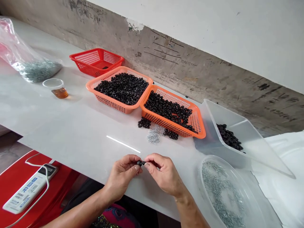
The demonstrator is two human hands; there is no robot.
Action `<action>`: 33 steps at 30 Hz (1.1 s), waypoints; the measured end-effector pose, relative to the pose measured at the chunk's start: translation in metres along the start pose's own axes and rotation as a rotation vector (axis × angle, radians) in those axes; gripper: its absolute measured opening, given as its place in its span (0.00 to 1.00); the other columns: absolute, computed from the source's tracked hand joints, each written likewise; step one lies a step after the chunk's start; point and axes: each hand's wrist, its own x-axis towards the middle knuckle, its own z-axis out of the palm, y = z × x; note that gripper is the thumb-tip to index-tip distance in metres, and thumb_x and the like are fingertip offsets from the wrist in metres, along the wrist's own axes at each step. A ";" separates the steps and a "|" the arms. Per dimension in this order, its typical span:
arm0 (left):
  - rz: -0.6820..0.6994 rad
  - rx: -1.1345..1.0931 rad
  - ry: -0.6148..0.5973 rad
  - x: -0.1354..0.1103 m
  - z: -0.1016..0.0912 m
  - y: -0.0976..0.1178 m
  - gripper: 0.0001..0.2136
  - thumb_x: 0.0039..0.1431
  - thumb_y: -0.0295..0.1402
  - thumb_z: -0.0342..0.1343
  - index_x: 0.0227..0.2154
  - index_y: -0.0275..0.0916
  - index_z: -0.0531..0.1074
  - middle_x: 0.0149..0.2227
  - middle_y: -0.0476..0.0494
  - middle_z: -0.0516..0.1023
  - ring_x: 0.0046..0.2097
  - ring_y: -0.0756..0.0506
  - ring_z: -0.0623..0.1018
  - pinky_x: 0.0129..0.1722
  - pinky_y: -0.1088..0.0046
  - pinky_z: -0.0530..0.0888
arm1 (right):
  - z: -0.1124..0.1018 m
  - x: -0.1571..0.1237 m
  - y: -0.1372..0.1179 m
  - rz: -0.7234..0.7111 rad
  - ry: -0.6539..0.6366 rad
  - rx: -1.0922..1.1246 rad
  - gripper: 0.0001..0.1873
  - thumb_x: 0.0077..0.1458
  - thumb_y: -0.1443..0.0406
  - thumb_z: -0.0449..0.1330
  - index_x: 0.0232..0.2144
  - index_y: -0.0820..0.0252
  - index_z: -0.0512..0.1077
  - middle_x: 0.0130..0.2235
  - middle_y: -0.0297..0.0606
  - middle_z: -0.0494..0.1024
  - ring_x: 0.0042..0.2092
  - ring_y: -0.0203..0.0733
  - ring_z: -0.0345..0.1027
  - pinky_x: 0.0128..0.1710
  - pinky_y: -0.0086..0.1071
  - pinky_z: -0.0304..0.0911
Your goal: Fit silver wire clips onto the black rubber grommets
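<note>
My left hand [123, 174] and my right hand [163, 172] meet at the near edge of the white table [78, 133]. Both pinch one small black ring-shaped part [140, 163] between thumb and fingertips. A little beyond them lie two small heaps of black rings [144, 123] and a small pile of shiny metal clips [154, 134]. Behind these stand two orange baskets [200, 125] filled with the same black rings.
A red basket [96, 61] sits at the back left. A plastic bag of metal bits [35, 68] and a small cup of amber liquid [57, 88] lie left. At the right stand a tilted clear tub [237, 126] holding black rings and a clear bowl [223, 190] of metal clips. A power strip [28, 190] rests on a red surface.
</note>
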 end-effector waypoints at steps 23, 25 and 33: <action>0.063 0.244 0.093 -0.003 0.006 -0.005 0.07 0.50 0.27 0.57 0.35 0.39 0.72 0.31 0.47 0.75 0.34 0.47 0.74 0.35 0.72 0.71 | 0.011 -0.005 0.003 -0.169 0.096 -0.294 0.08 0.52 0.73 0.49 0.29 0.58 0.65 0.26 0.34 0.68 0.28 0.35 0.61 0.28 0.26 0.60; 0.084 0.298 0.093 -0.002 0.005 -0.006 0.06 0.50 0.27 0.57 0.33 0.38 0.73 0.29 0.47 0.75 0.32 0.48 0.73 0.34 0.73 0.71 | 0.010 -0.005 0.004 -0.218 0.079 -0.309 0.09 0.52 0.74 0.48 0.27 0.59 0.65 0.26 0.35 0.67 0.28 0.35 0.60 0.29 0.27 0.59; 0.256 0.532 -0.020 -0.006 0.003 -0.003 0.08 0.51 0.21 0.53 0.31 0.39 0.74 0.31 0.45 0.74 0.34 0.46 0.73 0.35 0.72 0.69 | 0.002 -0.004 0.008 -0.222 -0.063 -0.208 0.10 0.51 0.75 0.48 0.24 0.60 0.65 0.24 0.33 0.66 0.27 0.33 0.59 0.28 0.26 0.57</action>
